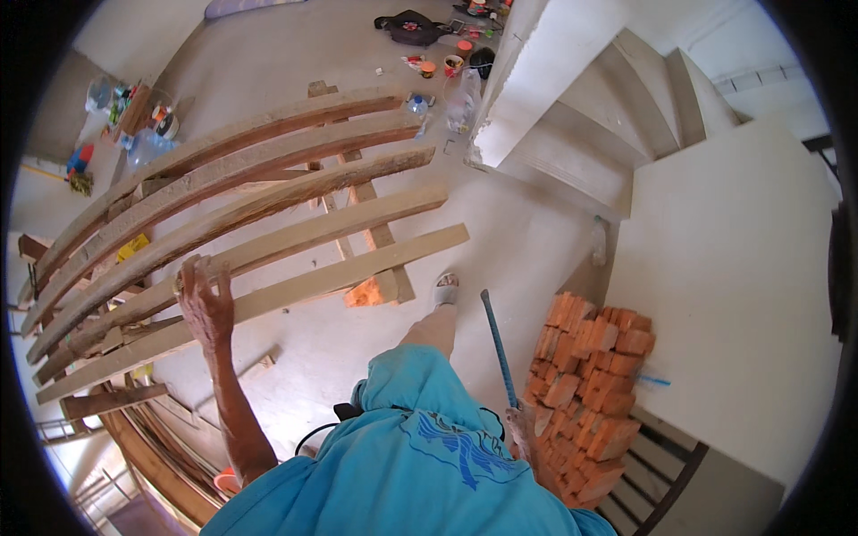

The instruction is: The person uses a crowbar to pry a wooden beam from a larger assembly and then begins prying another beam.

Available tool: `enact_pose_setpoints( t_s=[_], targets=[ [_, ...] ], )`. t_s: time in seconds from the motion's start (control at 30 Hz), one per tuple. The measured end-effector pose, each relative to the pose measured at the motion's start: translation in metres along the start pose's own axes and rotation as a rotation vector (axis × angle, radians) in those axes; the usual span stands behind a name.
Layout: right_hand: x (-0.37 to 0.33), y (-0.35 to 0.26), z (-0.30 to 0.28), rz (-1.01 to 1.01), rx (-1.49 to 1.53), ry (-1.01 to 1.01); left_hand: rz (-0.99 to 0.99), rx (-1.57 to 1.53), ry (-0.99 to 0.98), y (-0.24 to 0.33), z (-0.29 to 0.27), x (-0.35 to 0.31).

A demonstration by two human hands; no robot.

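Observation:
My left hand [207, 308] is curled over a long wooden beam [340, 227], the second nearest to me in a row of several beams raised off the floor. Beside it lies the nearest beam [357, 270], paler and squarer, passing by my wrist. Low on my right, my right hand [521, 424] is closed round the lower end of a long, thin blue-green bar [499, 348]. The bar stands tilted, its upper end pointing forward and slightly left. Part of that hand is hidden by my blue shirt [402, 473].
On my right a stack of orange bricks [590, 384] stands against a white wall [715, 295]. Timber cross-supports [380, 237] hold the beams. White stairs [608, 116] rise at the far right. Plastic bottles [147, 147], a black bag [411, 29] and loose planks [147, 456] lie around.

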State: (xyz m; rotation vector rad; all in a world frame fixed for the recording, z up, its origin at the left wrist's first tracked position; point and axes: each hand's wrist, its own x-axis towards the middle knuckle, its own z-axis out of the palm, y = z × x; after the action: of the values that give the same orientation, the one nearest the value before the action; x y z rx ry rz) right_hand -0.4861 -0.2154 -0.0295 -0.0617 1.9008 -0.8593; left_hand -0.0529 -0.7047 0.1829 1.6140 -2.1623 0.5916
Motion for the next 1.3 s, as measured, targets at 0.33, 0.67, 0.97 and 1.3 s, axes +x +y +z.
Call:
enact_pose_setpoints(
  t_s=[0.33,0.67,0.97,1.3],
  targets=[
    [0.092,-0.176,-0.036,-0.293,-0.564,-0.148,-0.214,0.132,-0.061,0.008,-0.007,0.001],
    [0.166,-0.329,-0.036,-0.322,-0.683,-0.294,-0.547,-0.100,0.202,0.106,-0.019,0.003],
    [0.265,-0.403,-0.052,-0.468,-1.049,-0.435,-1.471,-1.713,-0.562,0.359,-0.010,-0.034],
    [0.315,-0.477,-0.078,-0.628,-1.241,-0.596,-2.163,-2.092,0.615,0.440,0.138,-0.029]
  ],
)
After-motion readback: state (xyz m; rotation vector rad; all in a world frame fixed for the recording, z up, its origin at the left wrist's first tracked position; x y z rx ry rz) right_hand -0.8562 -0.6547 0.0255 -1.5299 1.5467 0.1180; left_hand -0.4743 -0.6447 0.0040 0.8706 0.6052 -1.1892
